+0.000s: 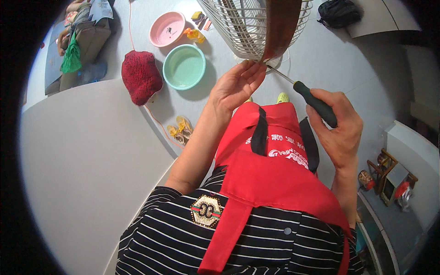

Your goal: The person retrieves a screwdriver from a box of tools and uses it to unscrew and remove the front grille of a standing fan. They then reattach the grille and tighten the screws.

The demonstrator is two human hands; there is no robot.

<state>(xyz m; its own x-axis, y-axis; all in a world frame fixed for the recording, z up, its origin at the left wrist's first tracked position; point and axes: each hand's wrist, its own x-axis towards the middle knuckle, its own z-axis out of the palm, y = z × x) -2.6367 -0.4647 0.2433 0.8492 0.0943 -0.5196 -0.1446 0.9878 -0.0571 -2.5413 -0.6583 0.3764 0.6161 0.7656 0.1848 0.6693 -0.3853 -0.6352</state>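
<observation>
A white wire fan guard [236, 32] stands at the top centre, with a curved brown band [280, 30] along its edge. My left hand [238, 85] is at the band's lower end, palm turned up, its fingertips closed together at the rim. What lies between those fingertips is hidden. My right hand [337, 128] is wrapped round the dark green handle of a screwdriver [316, 101]. Its metal shaft slants up and left, and the tip meets the lower rim of the guard beside my left fingers.
Left of the fan, a pink basin [167, 30] and a mint-green basin [184, 67] sit on the floor. A red knitted-looking cover [141, 77] lies by the grey tabletop [87, 169]. Yellow sandals [181, 128] are below. A black bag [339, 13] lies at the upper right.
</observation>
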